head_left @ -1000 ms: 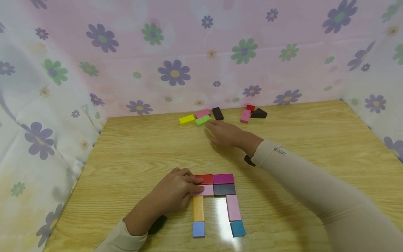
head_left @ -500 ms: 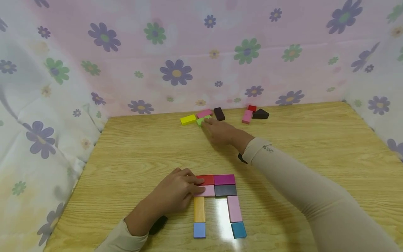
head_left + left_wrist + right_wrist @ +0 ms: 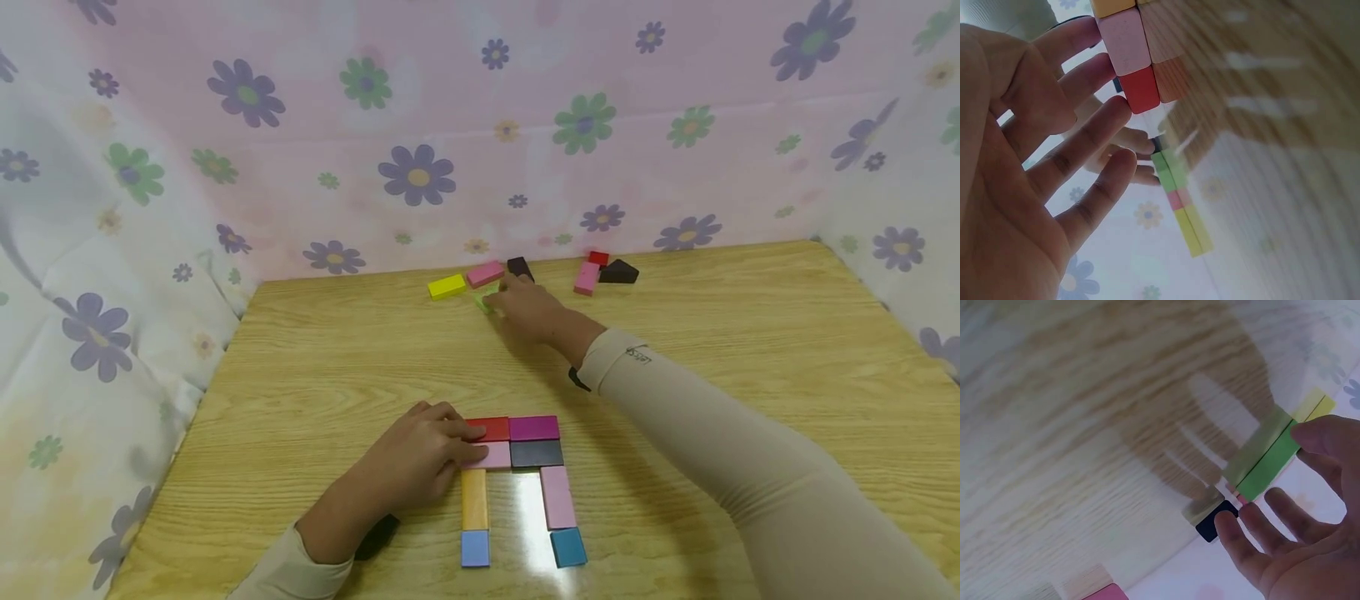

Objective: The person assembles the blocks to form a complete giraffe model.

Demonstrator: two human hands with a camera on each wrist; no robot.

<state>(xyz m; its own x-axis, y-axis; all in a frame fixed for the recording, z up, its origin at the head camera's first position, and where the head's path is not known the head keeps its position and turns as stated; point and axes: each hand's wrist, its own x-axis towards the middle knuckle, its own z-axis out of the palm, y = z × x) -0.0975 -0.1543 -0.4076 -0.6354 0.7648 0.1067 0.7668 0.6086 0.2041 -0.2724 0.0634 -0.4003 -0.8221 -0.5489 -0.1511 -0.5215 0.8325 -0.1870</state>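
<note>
In the head view my left hand [image 3: 408, 454] rests at the left end of a flat arrangement of blocks. Its fingertips lie on a red block [image 3: 492, 428] and a light pink block [image 3: 496, 455]; the left wrist view shows these fingers fairly straight. My right hand [image 3: 528, 308] is stretched to the back of the table, where its thumb and index finger pinch a light green block [image 3: 1269, 464], partly covered by the hand in the head view. Right behind lie a pink block [image 3: 486, 274] and a black block [image 3: 520, 267], with a yellow block [image 3: 447, 287] to the left.
The arrangement also has purple [image 3: 534, 427] and dark grey [image 3: 536, 453] blocks, with two legs of orange [image 3: 474, 498], blue [image 3: 475, 548], pink [image 3: 557, 497] and teal [image 3: 568, 547] blocks. Farther right lie a pink block [image 3: 587, 278], a red block [image 3: 598, 258] and a black wedge-like block [image 3: 619, 272].
My right hand has moved onto the green block, which now sits slightly nearer me and apart from the pink one. My left hand has stayed on the red and light pink blocks.
</note>
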